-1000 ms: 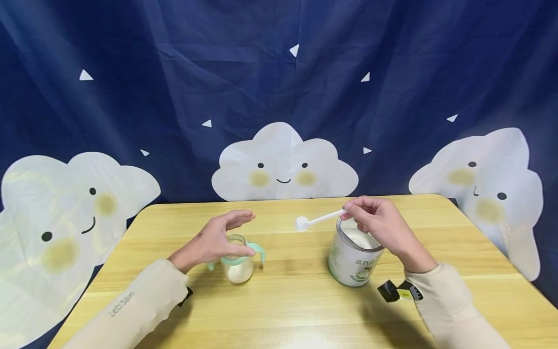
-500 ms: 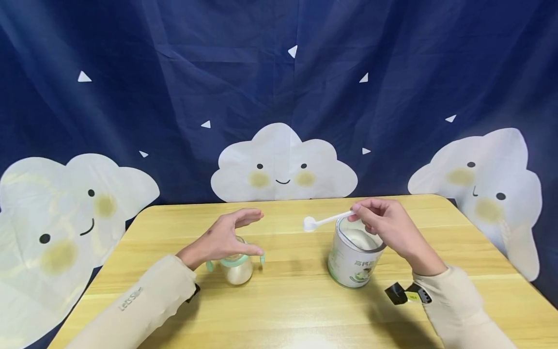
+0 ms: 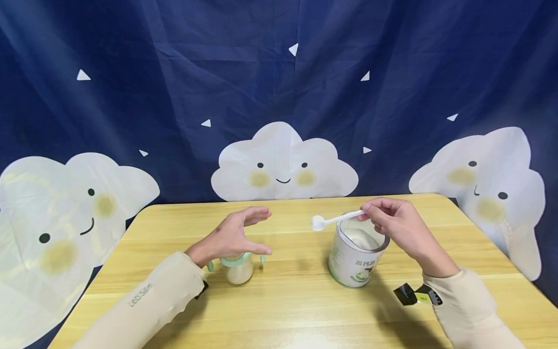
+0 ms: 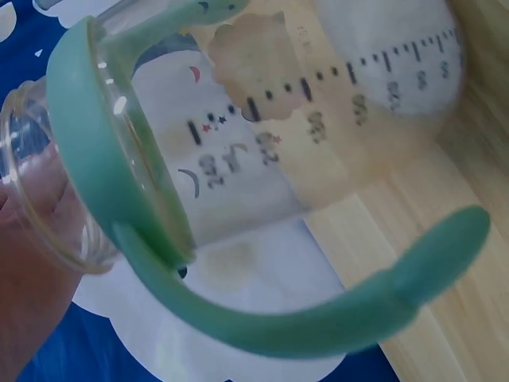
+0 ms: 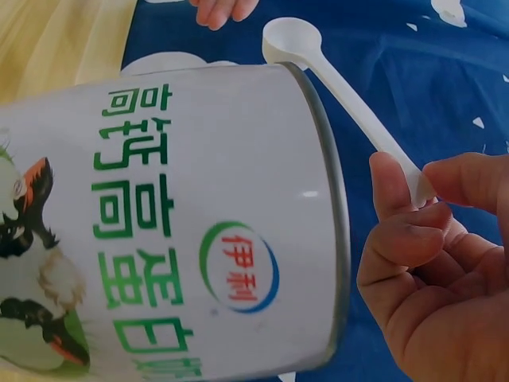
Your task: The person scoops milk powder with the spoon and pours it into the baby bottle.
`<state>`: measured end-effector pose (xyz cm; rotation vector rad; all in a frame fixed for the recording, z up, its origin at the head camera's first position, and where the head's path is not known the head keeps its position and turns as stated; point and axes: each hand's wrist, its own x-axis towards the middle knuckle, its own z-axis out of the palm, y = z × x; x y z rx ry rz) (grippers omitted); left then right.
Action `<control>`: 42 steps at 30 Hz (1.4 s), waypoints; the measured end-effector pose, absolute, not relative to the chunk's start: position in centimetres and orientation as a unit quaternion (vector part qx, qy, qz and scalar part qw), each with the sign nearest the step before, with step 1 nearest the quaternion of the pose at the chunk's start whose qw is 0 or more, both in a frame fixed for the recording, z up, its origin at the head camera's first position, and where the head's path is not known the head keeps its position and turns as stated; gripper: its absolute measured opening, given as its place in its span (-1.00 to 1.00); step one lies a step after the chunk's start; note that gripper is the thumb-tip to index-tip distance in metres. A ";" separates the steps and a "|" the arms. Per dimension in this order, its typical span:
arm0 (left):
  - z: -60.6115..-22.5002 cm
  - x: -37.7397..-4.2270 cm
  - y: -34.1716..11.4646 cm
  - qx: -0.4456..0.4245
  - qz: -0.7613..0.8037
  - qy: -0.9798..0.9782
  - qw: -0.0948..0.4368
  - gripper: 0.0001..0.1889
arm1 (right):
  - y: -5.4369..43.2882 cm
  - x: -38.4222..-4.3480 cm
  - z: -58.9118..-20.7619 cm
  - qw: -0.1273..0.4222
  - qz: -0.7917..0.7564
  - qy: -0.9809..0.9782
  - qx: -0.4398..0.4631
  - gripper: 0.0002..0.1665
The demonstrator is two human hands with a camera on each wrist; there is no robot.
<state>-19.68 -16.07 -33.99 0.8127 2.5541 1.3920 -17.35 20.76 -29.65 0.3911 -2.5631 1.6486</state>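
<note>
Pinched by the handle's end in my right hand [image 3: 394, 223] is a white measuring scoop [image 3: 318, 223]. Its bowl hangs level with the rim of an uncovered milk powder can [image 3: 354, 265], just left of it. Pale powder lies inside the can. My left hand [image 3: 231, 236] hovers at the top of a clear baby bottle [image 3: 239, 274], thumb and fingers spread apart, hiding the mouth. In the left wrist view, the bottle's mint-green collar [image 4: 83, 135] with handles and its marked scale show; pale powder [image 4: 390, 48] sits at the base. The scoop's bowl [image 5: 293, 40] looks empty in the right wrist view.
Both vessels stand upright on a light wooden table [image 3: 287, 300]. Behind it hangs a dark blue curtain [image 3: 253, 87] with white smiling clouds. A small black device [image 3: 416, 294] is strapped to the right sleeve.
My right hand has drawn the scoop rightward, toward the can. My left hand has shifted right as well, its fingers still spread. Bottle and can stay in place.
</note>
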 end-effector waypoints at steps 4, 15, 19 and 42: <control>-34.0 -19.7 -15.6 0.264 0.462 0.844 0.069 -0.03 | 21.2 -17.2 -29.7 0.036 0.531 -0.838 0.121 -0.65; -34.0 -19.8 -14.5 0.263 0.476 0.836 0.071 -0.02 | 22.3 -16.9 -29.8 0.058 0.516 -0.846 0.120 -0.66; -33.9 -19.8 -14.0 0.260 0.475 0.837 0.072 -0.02 | 22.7 -16.9 -29.8 0.056 0.517 -0.847 0.113 -0.67; -34.4 -19.8 -11.3 0.255 0.492 0.828 0.080 -0.03 | 24.8 -17.0 -30.4 0.067 0.551 -0.825 0.111 -0.77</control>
